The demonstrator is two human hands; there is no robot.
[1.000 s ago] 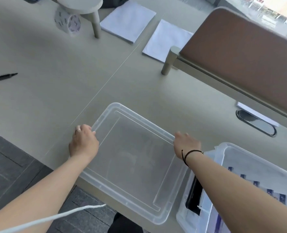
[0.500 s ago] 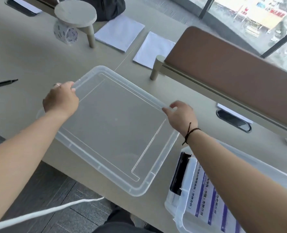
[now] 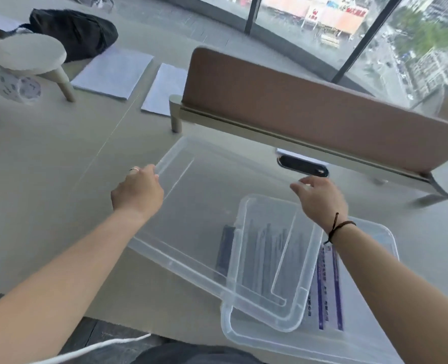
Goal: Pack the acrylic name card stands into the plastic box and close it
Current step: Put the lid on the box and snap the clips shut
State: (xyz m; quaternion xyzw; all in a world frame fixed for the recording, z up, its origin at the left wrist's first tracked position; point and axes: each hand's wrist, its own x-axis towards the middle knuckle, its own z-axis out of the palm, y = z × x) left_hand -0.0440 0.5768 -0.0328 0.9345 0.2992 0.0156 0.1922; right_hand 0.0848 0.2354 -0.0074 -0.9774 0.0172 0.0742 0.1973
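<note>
A clear plastic lid (image 3: 199,206) hangs in the air over the table, tilted, with its right part lying over the clear plastic box (image 3: 370,334). My left hand (image 3: 137,191) grips the lid's left edge and my right hand (image 3: 320,199) grips its far right edge. Inside the box lie acrylic name card stands (image 3: 328,282) with purple and white printed cards, and a dark strip (image 3: 224,250) shows through the lid at the box's left end.
A brown desk divider (image 3: 309,114) on metal feet runs across the back right, with a black cable port (image 3: 303,166) below it. White paper stacks (image 3: 115,70), a round stand (image 3: 28,55), a tape roll (image 3: 17,86) and a black bag (image 3: 73,32) lie far left.
Both hands have lifted the lid off the table at the left and carried it right, so it now overlaps the box. The view has swung up toward the window.
</note>
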